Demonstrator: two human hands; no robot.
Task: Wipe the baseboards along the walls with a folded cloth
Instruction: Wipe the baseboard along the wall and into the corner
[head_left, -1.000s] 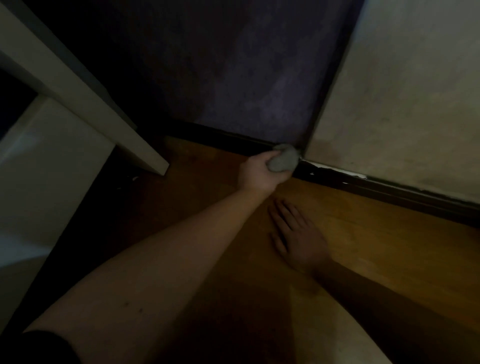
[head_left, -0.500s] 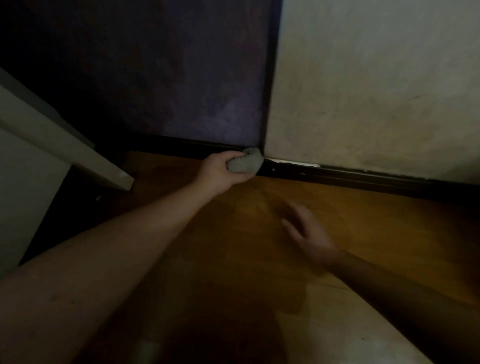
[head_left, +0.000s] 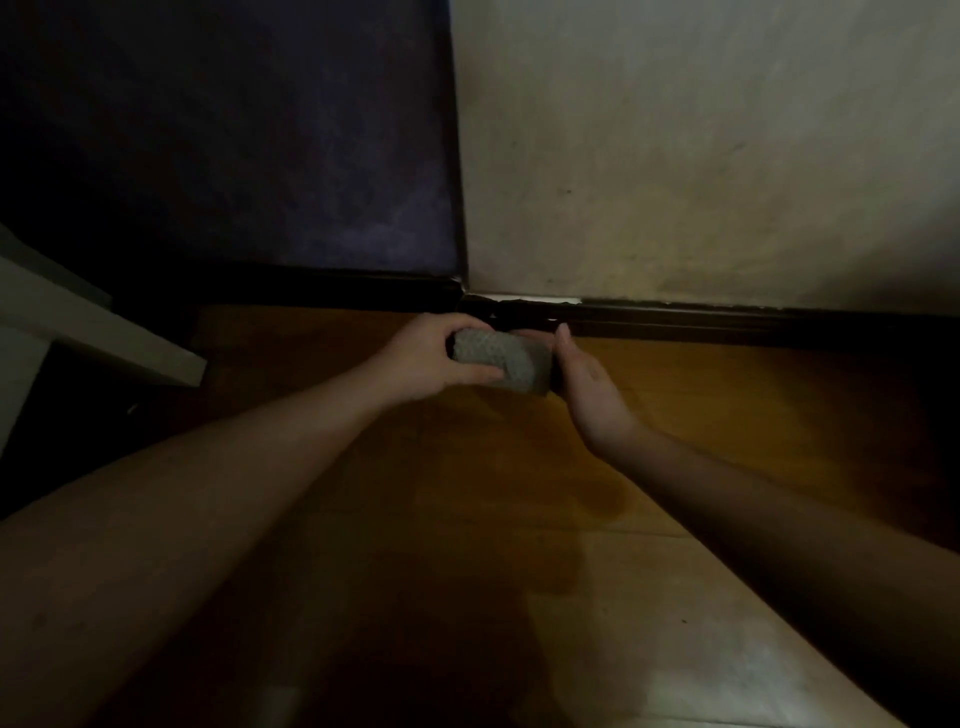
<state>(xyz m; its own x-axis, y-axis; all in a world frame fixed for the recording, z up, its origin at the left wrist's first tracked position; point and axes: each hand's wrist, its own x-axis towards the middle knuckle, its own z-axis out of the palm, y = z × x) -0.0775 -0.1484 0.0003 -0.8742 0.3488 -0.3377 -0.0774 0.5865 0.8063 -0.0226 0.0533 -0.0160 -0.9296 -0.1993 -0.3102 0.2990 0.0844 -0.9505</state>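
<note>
- The left hand (head_left: 431, 358) grips the folded cloth (head_left: 501, 360), now lifted off the baseboard (head_left: 675, 322) it was pressing a second ago.
- The right hand (head_left: 587, 384), flat on the floor (head_left: 727, 441) before, has come up, open, its palm against the cloth's right end.
- Judged: a hand-over or refold before wiping the right-hand stretch past the corner.

Corner of room: baseboard (head_left: 727, 322) at foot of far walls, floor (head_left: 519, 493) before it. Cloth (head_left: 501, 361) above floor, just before corner, between left hand (head_left: 431, 358) and right hand (head_left: 587, 384). Furniture edge (head_left: 104, 332) far left, well apart from cloth.
</note>
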